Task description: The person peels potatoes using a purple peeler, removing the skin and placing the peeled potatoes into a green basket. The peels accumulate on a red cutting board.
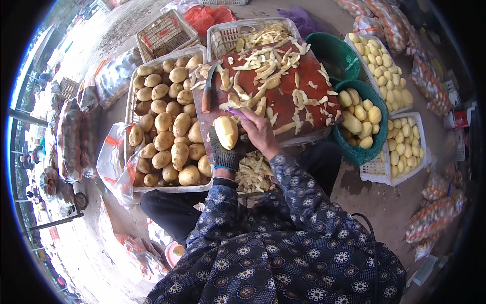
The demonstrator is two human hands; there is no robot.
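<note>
My left hand (224, 152), in a dark knit work glove, holds a partly peeled potato (226, 132) with its pale flesh facing up. My right hand (259, 129) is bare and grips a purple-handled peeler (237, 113) just above and right of that potato; the blade is too small to make out. Both hands are at the near left corner of a red board (281, 97) strewn with potato peelings (262, 64). On the board's left side lies a knife with a wooden handle (206, 100).
A crate of unpeeled potatoes (163, 121) stands at the left. To the right are a green basket (336, 140) of peeled potatoes, a second green basket (332, 53), and white crates (374, 166) of peeled potatoes. More peelings (255, 175) lie below the board, between the legs.
</note>
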